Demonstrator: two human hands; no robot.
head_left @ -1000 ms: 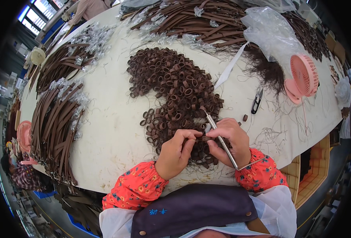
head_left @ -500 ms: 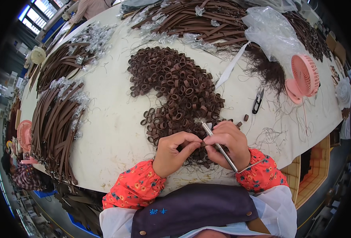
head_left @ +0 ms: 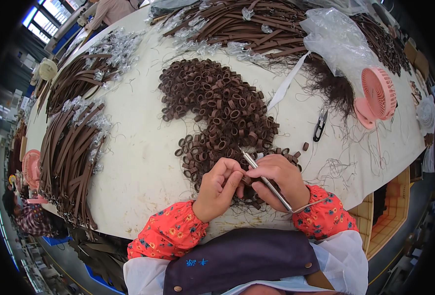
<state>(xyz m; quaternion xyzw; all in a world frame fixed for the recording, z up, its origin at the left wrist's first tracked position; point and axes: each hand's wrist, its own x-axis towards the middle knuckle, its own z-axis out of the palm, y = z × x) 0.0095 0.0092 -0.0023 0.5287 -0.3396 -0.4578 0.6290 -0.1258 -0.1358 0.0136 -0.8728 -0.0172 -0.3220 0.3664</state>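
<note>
Close in front of me, my left hand (head_left: 219, 191) pinches a small brown strap loop (head_left: 246, 180) between thumb and fingers. My right hand (head_left: 287, 181) holds a slim silver pen-shaped tool (head_left: 250, 160), slanted with its tip up and to the left. From the tool's rear end a thin bent rod or cord runs over my right sleeve. The fingertips of both hands nearly meet at the loop, which they partly hide. Beyond my hands lies a large heap of brown loops (head_left: 222, 103), with loose threads around them.
Bundles of brown straps (head_left: 70, 167) with clear plastic wraps lie left, and more straps (head_left: 256, 24) at the back. To the right are black thread snips (head_left: 320, 126), a pink fan (head_left: 377, 96), a clear plastic bag (head_left: 333, 37) and a dark thread tangle (head_left: 333, 86). Another person (head_left: 112, 12) sits far left.
My left hand has turned and lifted slightly, bringing the loop into clearer sight. The tool's tip has shifted a little to the left, and my right hand has moved slightly left.
</note>
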